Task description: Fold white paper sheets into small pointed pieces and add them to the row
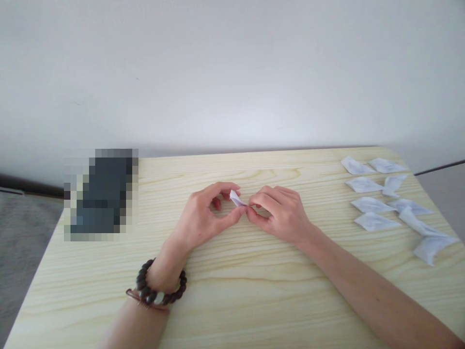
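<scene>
Between my two hands, above the middle of the table, is a small folded piece of white paper (236, 198). The thumb and fingers of my left hand (207, 213) close on its left side, with the upper fingers curled behind it. At its narrow right end, my right hand (278, 211) pinches it between thumb and forefinger, the other fingers curled in. The two thumbs nearly meet at the paper's lower edge. Part of the paper is hidden by the fingertips.
Several folded white paper pieces (366, 185), pointed at one end, lie in loose rows at the right of the wooden table (232, 300). A dark pixelated object (105, 189) lies at the back left. A pale wall (232, 72) rises behind the table.
</scene>
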